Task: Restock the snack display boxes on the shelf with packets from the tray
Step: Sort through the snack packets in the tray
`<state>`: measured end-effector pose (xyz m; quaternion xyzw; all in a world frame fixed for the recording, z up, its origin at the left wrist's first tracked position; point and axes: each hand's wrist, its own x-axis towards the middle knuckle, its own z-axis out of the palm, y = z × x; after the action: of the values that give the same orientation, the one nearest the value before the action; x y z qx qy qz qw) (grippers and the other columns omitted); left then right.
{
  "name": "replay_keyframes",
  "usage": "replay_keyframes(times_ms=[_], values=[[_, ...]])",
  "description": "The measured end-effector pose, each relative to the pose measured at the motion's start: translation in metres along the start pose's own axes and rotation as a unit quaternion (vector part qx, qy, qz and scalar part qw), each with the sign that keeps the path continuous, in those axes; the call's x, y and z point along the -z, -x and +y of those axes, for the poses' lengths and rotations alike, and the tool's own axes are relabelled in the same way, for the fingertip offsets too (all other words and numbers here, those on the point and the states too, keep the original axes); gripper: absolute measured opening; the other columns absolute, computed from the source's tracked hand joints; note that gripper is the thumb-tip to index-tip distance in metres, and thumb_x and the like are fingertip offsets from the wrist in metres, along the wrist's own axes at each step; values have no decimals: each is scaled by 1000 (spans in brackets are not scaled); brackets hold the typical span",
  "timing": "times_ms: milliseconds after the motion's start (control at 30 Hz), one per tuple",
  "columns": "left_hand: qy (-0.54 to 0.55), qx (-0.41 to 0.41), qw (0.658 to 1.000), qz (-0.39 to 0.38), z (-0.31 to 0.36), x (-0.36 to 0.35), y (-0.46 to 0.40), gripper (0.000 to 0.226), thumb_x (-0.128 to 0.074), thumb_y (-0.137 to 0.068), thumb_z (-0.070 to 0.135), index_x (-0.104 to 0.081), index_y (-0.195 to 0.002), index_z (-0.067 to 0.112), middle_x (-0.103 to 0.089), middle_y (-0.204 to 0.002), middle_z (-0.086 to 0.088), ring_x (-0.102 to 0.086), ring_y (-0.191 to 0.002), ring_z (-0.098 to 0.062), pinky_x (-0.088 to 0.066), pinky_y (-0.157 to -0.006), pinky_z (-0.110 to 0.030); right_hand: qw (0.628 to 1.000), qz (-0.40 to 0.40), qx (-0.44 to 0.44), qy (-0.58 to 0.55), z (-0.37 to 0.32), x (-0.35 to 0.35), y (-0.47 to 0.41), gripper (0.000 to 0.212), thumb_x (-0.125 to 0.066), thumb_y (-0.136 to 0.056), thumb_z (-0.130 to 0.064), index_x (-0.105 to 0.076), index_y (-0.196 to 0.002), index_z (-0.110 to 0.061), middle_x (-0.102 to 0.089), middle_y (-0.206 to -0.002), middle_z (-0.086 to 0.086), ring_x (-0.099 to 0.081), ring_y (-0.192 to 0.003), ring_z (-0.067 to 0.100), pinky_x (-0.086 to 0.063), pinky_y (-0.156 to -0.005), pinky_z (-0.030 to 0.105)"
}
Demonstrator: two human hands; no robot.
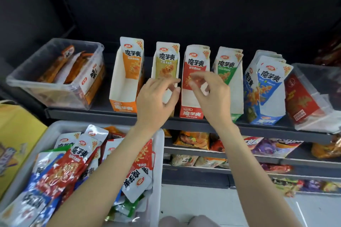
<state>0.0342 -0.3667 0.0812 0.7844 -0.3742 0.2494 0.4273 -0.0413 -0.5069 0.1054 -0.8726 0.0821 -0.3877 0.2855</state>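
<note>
Several open display boxes stand in a row on the dark shelf [110, 116]: orange [122, 105], yellow [167, 64], red [191, 113], green [237, 97] and blue [265, 118], each with upright packets at the back. My left hand [156, 97] hovers in front of the yellow box, fingers loosely curled, holding nothing. My right hand [210, 90] is raised before the red box and its red packets [196, 64], fingers bent and blurred, with nothing visibly in it. The grey tray [158, 153] at lower left holds several mixed packets [73, 164].
A clear plastic bin [55, 72] with orange snacks sits at the shelf's left end. Another clear bin [313, 97] with red packets sits at the right. A yellow carton [16, 142] is left of the tray. Lower shelves [258, 160] hold more snack bags.
</note>
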Motion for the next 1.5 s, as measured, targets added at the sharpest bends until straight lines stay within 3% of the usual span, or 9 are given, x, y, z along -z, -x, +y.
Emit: replay_keyframes(times_ms=[167,533,800,933,1000,1100,1167,1300,1500], values=[[75,66,995,12,-10,48,53,26,-51,-94,25,-66,-108,11,-68,-89,0,-62,-78,-11,-51,-70,-24,980,-186,-48,-57,-40,-23,64,15,-64,-90,-19,-67,-105,-17,-70,-88,-6,-63,-76,4,-48,-68,12],[-184,120,917,-334,-75,106,185,54,-48,-74,55,-63,-115,24,-64,-111,1,-58,-102,-27,-50,-83,-44,830,-514,31,214,-74,-87,138,56,-54,-85,-60,-54,-115,-13,-63,-111,8,-55,-106,30,-35,-91,39],[-163,100,917,-349,-76,103,194,66,-74,-69,43,-51,-129,29,-50,-134,0,-39,-125,-28,-40,-98,-58,852,-475,-71,207,-79,-94,147,18,-53,-94,-24,-61,-103,-11,-67,-102,10,-60,-97,31,-40,-79,33],[-138,16,918,-373,-71,104,187,81,-64,-70,50,-30,-142,39,-28,-152,11,-17,-142,-15,-6,-114,-55,859,-444,-253,15,-68,-80,132,24,-45,-95,-16,-68,-88,-12,-66,-84,9,-60,-80,28,-47,-65,29],[-99,2,945,-312,-62,100,184,61,-60,-82,43,-43,-139,32,-45,-143,10,-34,-135,-9,-17,-116,-48,819,-445,-346,-112,-70,-67,121,34,-47,-94,-12,-61,-64,-20,-53,-63,-1,-48,-61,19,-35,-45,18],[30,176,982,-66,-41,98,165,33,-58,-91,36,-70,-104,9,-73,-97,-1,-62,-84,4,-50,-80,-20,761,-383,-448,-271,-73,-49,108,36,-48,-97,-19,-64,-65,-13,-46,-57,2,-40,-49,12,-25,-40,17],[150,361,920,12,-30,101,145,12,-66,-86,25,-68,-94,16,-72,-87,3,-65,-75,3,-50,-65,-16,794,-347,-424,-264,-70,-41,104,31,-46,-100,-24,-65,-84,-7,-51,-62,0,-45,-50,6,-30,-43,17],[222,442,868,-51,-31,106,119,21,-69,-85,15,-56,-97,26,-72,-93,1,-69,-78,-5,-52,-62,-16,875,-313,-311,-198,-62,-39,99,11,-58,-92,-29,-61,-98,-21,-62,-86,-11,-57,-74,0,-44,-65,13],[221,317,887,-254,-8,106,84,19,-67,-81,33,-59,-98,31,-72,-91,11,-69,-82,-4,-56,-71,-24,892,-306,-243,-228,-63,-22,72,53,-73,-80,-31,-48,-126,-28,-63,-108,-14,-65,-89,1,-55,-71,19]])
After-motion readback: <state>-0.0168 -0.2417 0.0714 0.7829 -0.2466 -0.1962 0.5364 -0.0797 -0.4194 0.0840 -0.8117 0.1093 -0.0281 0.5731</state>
